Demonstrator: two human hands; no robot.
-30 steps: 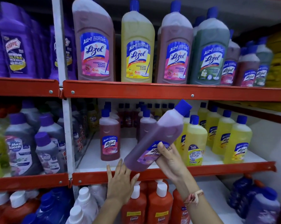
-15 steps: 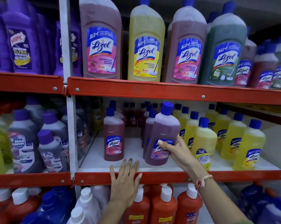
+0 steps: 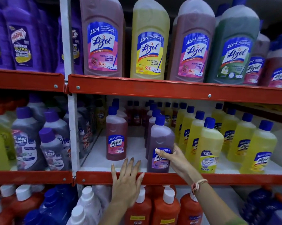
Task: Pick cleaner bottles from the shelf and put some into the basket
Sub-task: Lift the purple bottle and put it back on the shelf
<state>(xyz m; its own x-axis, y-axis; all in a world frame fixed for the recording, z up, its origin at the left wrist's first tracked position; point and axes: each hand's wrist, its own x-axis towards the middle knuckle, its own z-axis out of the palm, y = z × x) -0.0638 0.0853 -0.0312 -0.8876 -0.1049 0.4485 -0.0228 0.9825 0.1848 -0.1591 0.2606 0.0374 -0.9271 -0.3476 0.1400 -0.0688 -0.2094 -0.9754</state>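
A purple Lizol bottle (image 3: 159,138) with a blue cap stands upright at the front of the middle shelf (image 3: 202,178). My right hand (image 3: 172,157) wraps around its lower label, thumb across the front. My left hand (image 3: 129,177) lies flat with fingers spread on the shelf's red front edge, just left of that bottle, holding nothing. A pink Lizol bottle (image 3: 116,137) stands alone further left on the same shelf. No basket is in view.
Yellow Lizol bottles (image 3: 249,143) and a Bactin bottle (image 3: 209,148) fill the shelf's right side. Large Lizol bottles (image 3: 149,41) line the upper shelf. Orange Bactin bottles (image 3: 165,207) sit below. Max Kleen bottles (image 3: 26,140) and purple Harpic bottles (image 3: 21,39) occupy the left bay.
The purple bottle went from tilted in the air in my right hand to standing upright on the middle shelf. My left hand stayed on the shelf edge.
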